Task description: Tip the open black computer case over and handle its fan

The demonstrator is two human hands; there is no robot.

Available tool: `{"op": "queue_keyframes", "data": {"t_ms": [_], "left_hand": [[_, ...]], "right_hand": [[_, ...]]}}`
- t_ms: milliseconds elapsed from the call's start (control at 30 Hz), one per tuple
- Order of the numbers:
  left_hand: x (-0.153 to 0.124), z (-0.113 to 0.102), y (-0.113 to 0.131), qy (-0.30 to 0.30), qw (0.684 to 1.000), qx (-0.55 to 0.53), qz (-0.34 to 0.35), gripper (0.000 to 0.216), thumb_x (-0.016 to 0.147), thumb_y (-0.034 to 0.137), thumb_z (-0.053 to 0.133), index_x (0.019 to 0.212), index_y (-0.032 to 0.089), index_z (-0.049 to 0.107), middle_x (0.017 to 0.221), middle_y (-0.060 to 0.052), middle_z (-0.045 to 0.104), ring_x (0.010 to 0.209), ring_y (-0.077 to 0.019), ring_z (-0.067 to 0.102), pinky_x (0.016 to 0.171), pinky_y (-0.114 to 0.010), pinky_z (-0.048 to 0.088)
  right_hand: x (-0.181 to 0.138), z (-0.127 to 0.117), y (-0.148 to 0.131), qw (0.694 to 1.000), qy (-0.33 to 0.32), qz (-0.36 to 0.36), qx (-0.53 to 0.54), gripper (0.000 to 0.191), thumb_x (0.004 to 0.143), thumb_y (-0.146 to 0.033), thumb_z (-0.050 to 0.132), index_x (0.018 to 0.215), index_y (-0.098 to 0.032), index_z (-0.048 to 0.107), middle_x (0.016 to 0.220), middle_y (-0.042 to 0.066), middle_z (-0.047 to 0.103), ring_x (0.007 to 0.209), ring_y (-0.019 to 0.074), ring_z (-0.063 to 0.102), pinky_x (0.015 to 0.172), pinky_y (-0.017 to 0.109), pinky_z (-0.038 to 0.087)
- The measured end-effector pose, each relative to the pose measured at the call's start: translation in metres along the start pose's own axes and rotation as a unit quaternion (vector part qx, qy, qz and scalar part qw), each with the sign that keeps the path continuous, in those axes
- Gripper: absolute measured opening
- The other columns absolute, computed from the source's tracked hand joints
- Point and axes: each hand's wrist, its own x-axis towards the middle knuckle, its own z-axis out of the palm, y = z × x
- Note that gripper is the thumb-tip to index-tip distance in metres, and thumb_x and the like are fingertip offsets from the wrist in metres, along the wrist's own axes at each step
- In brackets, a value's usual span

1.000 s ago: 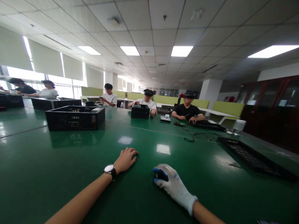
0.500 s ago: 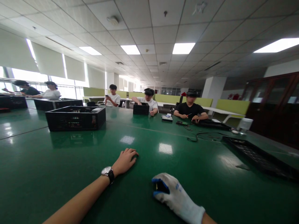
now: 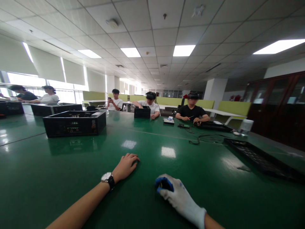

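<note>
My left hand (image 3: 125, 166) lies bare and palm down on the green table (image 3: 128, 203), fingers stretched out, with nothing in it. A wristwatch (image 3: 107, 178) with a black strap sits on that wrist. To its right, my right hand (image 3: 178, 194) wears a white work glove with blue coating on the fingers. Its fingers and thumb curl toward each other round something dark with a small yellow edge, mostly hidden by the glove, so its kind does not show.
A black computer case (image 3: 71, 128) stands at left, another case (image 3: 54, 109) behind it. Along the right lies a long black panel (image 3: 257, 157), near a black cable (image 3: 197, 140) and a clear container (image 3: 246, 127). Several people sit across the table, one handling a black box (image 3: 142, 113).
My right hand has turned slightly, and its fingers sit a little higher. The left hand stays flat on the table. The whole view has shifted slightly.
</note>
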Motion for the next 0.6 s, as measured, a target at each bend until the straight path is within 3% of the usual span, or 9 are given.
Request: {"op": "queue_keyframes", "data": {"t_ms": [167,333,467,600], "left_hand": [[-0.0007,-0.001,0.0006,0.001,1.0,-0.003,-0.002,0.03,0.098,0.028,0.046,0.122,0.027,0.065,0.14,-0.007,0.058,0.128,-0.0284,0.05,0.105,-0.051,0.042],[0.0,-0.0005,-0.0001,0.005,1.0,-0.002,-0.002,0.03,0.098,0.028,0.046,0.12,0.026,0.066,0.138,-0.008,0.06,0.127,-0.0281,0.051,0.105,-0.05,0.042],[-0.0002,0.0007,-0.001,0.009,1.0,-0.005,0.0,0.029,0.098,0.026,0.046,0.119,0.026,0.067,0.138,-0.007,0.06,0.127,-0.0281,0.051,0.104,-0.05,0.042],[-0.0009,0.002,-0.0004,0.012,1.0,-0.007,0.0,0.028,0.097,0.026,0.048,0.119,0.026,0.066,0.138,-0.007,0.06,0.127,-0.0283,0.051,0.104,-0.051,0.042]], "right_hand": [[-0.0017,0.0007,-0.0008,0.998,-0.027,-0.054,-0.011,0.038,0.081,-0.038,0.072,0.118,-0.029,0.069,0.127,0.004,0.065,0.121,0.0288,0.055,0.106,0.039,0.039],[0.0,0.001,0.0011,0.999,-0.032,-0.027,-0.011,0.035,0.084,-0.042,0.07,0.116,-0.03,0.07,0.118,0.003,0.068,0.113,0.0287,0.059,0.098,0.039,0.045],[-0.001,0.0037,0.0059,0.99,-0.073,-0.113,-0.04,0.051,0.083,-0.046,0.073,0.132,-0.03,0.065,0.138,0.006,0.061,0.129,0.0302,0.051,0.114,0.041,0.034],[-0.0017,0.0029,0.0024,0.997,-0.048,-0.054,-0.007,0.043,0.079,-0.04,0.075,0.121,-0.03,0.071,0.122,0.004,0.069,0.116,0.0285,0.059,0.102,0.037,0.043]]}}
